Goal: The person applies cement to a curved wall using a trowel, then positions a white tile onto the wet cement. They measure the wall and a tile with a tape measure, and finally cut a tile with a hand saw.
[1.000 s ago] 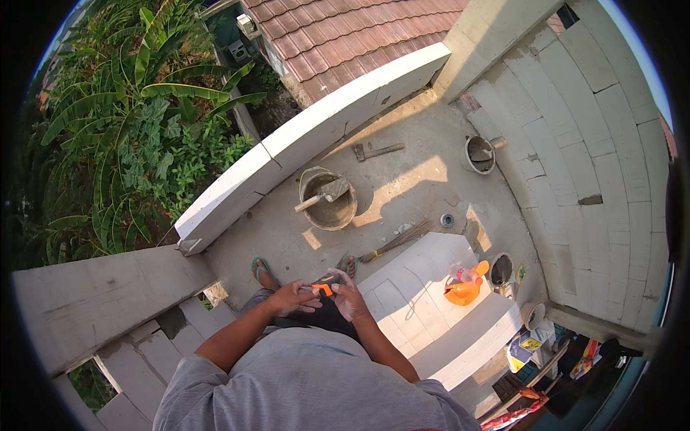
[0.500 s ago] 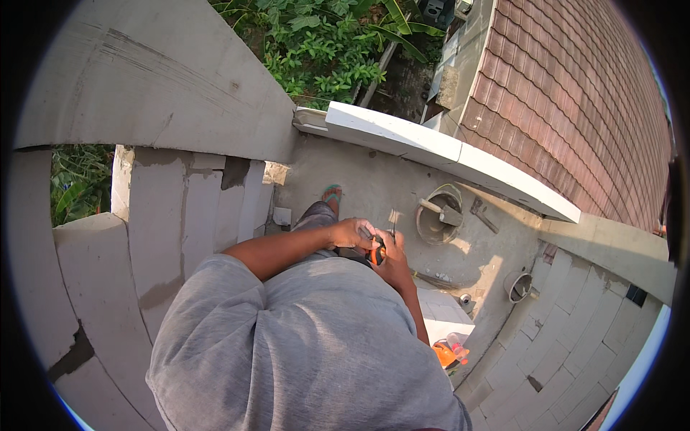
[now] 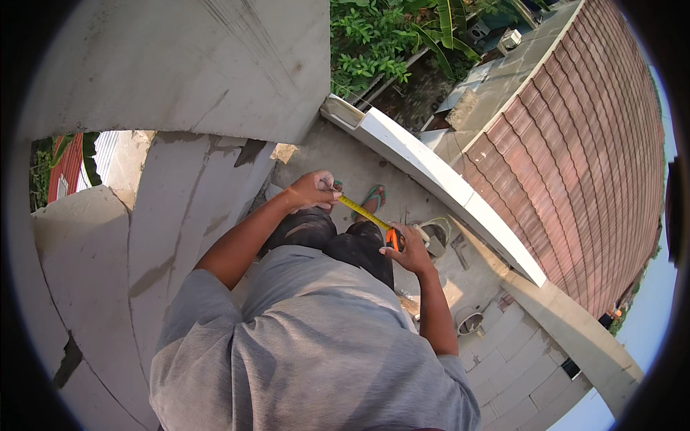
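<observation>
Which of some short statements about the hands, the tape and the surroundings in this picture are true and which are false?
1. The yellow measuring tape blade is stretched between both hands. True.
2. The right hand holds the orange tape case. True.
3. The left hand rests on the red-brown tiled roof. False: it holds the blade's end, above the grey concrete floor.
4. The person wears a black shirt. False: a grey shirt.
5. Green plants grow beyond the white block wall. True.

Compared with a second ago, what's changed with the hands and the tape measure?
The hands have moved apart: the left hand has drawn the yellow tape blade out from the orange tape measure, which the right hand still grips. The view swung toward the block wall.
</observation>
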{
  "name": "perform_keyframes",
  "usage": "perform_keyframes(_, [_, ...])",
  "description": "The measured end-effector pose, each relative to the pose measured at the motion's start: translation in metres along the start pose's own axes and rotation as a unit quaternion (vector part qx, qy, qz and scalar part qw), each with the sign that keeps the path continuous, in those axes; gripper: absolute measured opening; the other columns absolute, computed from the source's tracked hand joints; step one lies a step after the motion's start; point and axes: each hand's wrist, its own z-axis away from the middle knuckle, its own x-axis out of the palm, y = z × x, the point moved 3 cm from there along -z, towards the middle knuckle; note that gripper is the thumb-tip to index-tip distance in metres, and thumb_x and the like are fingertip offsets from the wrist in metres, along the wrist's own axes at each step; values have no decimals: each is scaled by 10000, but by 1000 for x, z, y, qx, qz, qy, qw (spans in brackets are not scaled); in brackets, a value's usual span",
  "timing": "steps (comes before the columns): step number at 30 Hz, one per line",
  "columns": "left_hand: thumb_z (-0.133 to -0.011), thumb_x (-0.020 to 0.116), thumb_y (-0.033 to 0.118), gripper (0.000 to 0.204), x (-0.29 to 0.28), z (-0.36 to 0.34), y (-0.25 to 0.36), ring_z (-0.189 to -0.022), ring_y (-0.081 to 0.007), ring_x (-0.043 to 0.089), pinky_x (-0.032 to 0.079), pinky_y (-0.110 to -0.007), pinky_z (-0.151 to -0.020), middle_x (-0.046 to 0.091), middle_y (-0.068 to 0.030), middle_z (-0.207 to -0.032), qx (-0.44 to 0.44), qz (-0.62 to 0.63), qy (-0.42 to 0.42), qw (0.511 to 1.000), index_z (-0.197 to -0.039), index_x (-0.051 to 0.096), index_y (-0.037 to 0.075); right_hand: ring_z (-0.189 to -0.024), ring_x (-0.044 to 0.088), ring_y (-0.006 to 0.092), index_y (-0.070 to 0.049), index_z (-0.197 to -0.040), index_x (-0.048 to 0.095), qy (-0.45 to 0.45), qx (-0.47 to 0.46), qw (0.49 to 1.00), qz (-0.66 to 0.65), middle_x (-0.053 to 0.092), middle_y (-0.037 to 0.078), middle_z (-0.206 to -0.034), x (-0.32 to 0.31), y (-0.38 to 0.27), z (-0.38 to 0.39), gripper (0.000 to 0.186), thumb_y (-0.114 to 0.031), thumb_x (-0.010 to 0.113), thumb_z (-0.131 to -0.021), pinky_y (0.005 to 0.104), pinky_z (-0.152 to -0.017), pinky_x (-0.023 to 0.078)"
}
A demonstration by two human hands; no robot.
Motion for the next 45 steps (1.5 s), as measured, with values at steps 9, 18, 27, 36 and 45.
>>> perform_keyframes(9, [-953, 801, 170, 585, -56, 24, 84, -1058, -254, 742, 617, -379, -839, 726, -151, -1148, -36, -105, 251, 962, -1424, 486, 22, -1056, 614, 397, -123, -1339, 669, -31, 16, 999, 21, 641, 196, -1092, -81, 109, -78, 529, -340, 772, -868, 455, -958, 497])
perform_keyframes(18, [-929, 798, 281, 263, 55, 227, 239, -1329, -368, 597, 497, -544, -1099, 611, -158, -1409, 402, -705, 514, 278, -1125, 719, 124, -1096, 651, 441, -143, -1372, 666, -29, 88, 994, 56, 645, 294, -1181, -89, 213, -237, 520, -359, 737, -905, 499, -962, 516])
perform_keyframes(27, [-937, 654, 647, 590, 19, 251, 288, -1479, -292, 308, 172, -540, -1197, 486, -155, -1495, 278, -758, 590, -24, -1239, 701, 143, -1196, 615, 508, -177, -1415, 654, 6, 97, 984, 146, 650, 399, -1206, -73, 200, -344, 551, -431, 653, -926, 492, -1075, 485])
perform_keyframes(36, [-951, 712, 523, 518, 10, 240, 288, -1098, -204, 572, 372, -371, -1031, 651, -54, -1157, 339, -736, 581, -74, -1164, 700, 51, -1209, 588, 487, -202, -1409, 668, -7, 101, 981, 166, 651, 369, -1212, -74, 227, -370, 544, -436, 623, -919, 494, -1092, 468])
perform_keyframes(45, [-965, 693, 485, 493, 0, 252, 272, -1130, -234, 565, 369, -408, -1056, 631, -53, -1171, 300, -737, 597, -107, -1147, 691, 27, -1180, 582, 488, -203, -1378, 687, 16, 88, 979, 182, 627, 358, -1180, -69, 223, -371, 518, -402, 656, -901, 511, -1075, 466])
